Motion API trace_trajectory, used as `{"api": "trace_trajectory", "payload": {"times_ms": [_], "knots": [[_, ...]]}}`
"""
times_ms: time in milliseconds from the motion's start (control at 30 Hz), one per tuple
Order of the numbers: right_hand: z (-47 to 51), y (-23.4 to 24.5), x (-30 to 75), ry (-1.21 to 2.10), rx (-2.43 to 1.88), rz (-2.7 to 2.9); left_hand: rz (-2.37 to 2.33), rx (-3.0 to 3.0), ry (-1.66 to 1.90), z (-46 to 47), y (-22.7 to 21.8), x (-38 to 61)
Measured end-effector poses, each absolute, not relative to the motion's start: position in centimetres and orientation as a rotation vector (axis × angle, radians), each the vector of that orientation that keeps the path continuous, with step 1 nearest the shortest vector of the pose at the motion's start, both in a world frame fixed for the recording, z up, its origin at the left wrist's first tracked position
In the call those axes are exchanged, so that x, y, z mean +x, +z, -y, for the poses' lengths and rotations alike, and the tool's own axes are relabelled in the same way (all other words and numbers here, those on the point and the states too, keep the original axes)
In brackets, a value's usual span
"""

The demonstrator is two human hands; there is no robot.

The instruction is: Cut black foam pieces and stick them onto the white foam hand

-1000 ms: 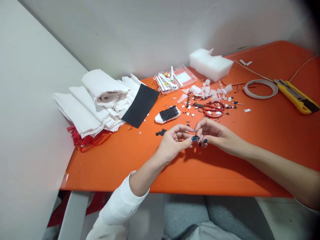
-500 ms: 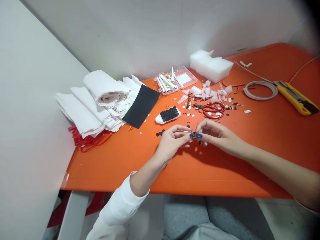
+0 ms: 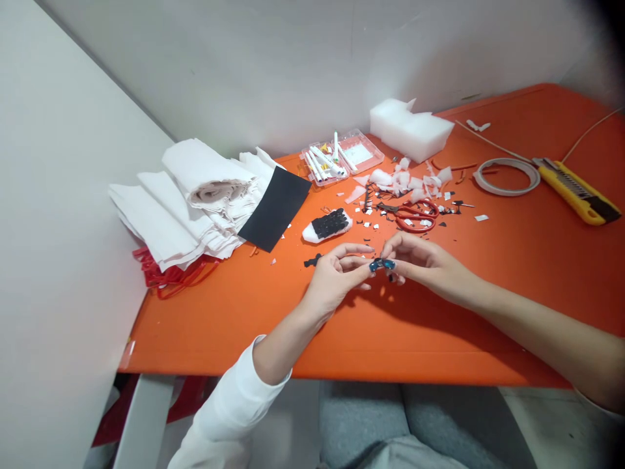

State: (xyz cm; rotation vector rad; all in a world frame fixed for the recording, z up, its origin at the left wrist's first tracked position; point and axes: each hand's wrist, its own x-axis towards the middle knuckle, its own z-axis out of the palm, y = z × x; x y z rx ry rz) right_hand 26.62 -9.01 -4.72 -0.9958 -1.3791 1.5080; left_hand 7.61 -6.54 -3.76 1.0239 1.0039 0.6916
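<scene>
My table is bright orange, sprinkled with white and black scraps. On it lie a black sheet, a pile of white cloth with red straps under it, a white foam block, red-handled scissors and a yellow and black knife. The thumbnails of my left hand and right hand are glossy dark blue, my sleeve is white and my trousers are grey.
</scene>
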Motion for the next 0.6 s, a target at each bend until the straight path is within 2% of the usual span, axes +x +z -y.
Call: {"api": "trace_trajectory", "payload": {"times_ms": [133, 400, 600], "knots": [[8.9, -5.0, 26.8, 1.449, -0.959, 1.41, -0.958, 1.004, 0.688, 6.5, -3.7, 7.5], [8.3, -5.3, 27.8, 0.997, -0.924, 1.787, -0.861, 1.002, 0.523, 6.5, -4.2, 7.4], [8.0, -5.2, 27.9, 0.977, -0.875, 1.842, -0.824, 0.982, 0.45, 6.5, -4.3, 7.2]]}}
